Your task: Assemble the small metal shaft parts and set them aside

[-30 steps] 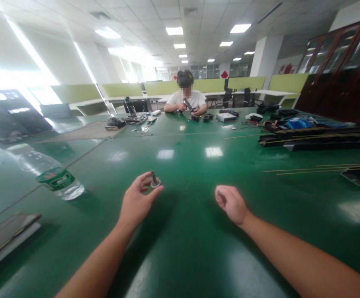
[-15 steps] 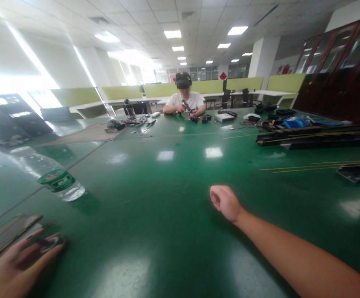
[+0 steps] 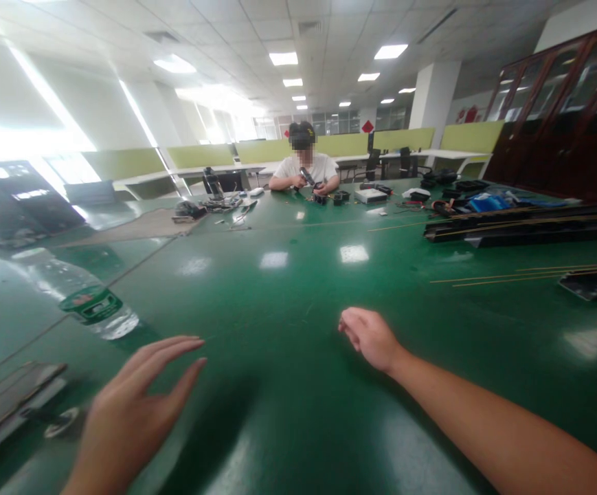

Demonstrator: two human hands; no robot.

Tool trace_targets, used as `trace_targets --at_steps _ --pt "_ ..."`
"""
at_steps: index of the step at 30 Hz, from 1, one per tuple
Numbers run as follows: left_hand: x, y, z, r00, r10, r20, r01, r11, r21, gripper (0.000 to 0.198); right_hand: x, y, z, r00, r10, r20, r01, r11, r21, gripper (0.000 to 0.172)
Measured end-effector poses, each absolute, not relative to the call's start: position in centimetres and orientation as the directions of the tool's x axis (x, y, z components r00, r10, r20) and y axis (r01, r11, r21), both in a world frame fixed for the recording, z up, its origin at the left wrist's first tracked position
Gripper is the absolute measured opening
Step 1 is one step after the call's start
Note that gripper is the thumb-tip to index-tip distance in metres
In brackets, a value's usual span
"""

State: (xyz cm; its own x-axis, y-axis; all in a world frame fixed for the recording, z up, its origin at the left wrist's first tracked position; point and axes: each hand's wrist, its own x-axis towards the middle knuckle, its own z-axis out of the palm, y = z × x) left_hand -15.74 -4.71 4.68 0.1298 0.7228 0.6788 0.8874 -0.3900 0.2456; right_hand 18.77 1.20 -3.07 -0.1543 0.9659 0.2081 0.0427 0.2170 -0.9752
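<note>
My left hand [image 3: 133, 405] hovers low at the near left over the green table [image 3: 288, 385], fingers stretched out and holding nothing. A small round metal part [image 3: 61, 423] lies on the table just left of it, beside a flat grey panel [image 3: 9, 405]. My right hand [image 3: 370, 337] rests near the table's middle with its fingers curled in a loose fist; nothing shows inside it.
A clear plastic water bottle [image 3: 79, 292] lies on its side at the left. Long black rails [image 3: 530, 227] and thin rods [image 3: 525, 276] lie at the right. A person in a white shirt [image 3: 306, 168] works at the far end among small tools and parts.
My left hand carried the small metal part from the table's middle to the near left, set it down by the grey panel, and now lifts away open. My right hand barely moved.
</note>
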Motion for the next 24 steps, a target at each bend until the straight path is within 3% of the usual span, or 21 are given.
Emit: trace_targets --at_steps 3,7,10,13,19,24 --pt "-9.8 -3.2 4.8 0.423 0.683 0.595 0.762 -0.624 0.174 0.03 18.7 1.0 -2.8 -0.176 0.963 0.204 0.112 0.226 -0.968 0.038" --pt "-3.4 -1.3 3.9 0.692 0.574 0.439 0.643 -0.765 -0.013 0.045 18.6 0.6 -2.5 -0.238 0.947 0.218 0.169 0.261 -0.95 0.024" --pt "-0.4 -0.4 2.8 0.801 0.491 0.344 0.557 -0.82 -0.127 0.037 18.6 0.4 -2.5 -0.27 0.92 0.282 0.197 0.34 -0.92 0.014" --pt "1.0 -0.1 2.0 0.801 0.492 0.342 0.543 -0.837 -0.069 0.023 18.6 0.3 -2.5 -0.292 0.912 0.288 0.217 0.356 -0.909 0.011" --pt "-0.5 -0.3 2.8 0.761 0.476 0.441 0.515 -0.857 0.036 0.022 18.6 -0.1 -2.0 -0.351 0.884 0.308 0.184 0.388 -0.903 0.014" --pt "-8.1 -1.5 5.3 0.448 0.627 0.637 0.78 -0.622 0.064 0.022 18.6 -0.2 -1.7 -0.331 0.898 0.291 0.246 0.379 -0.892 0.022"
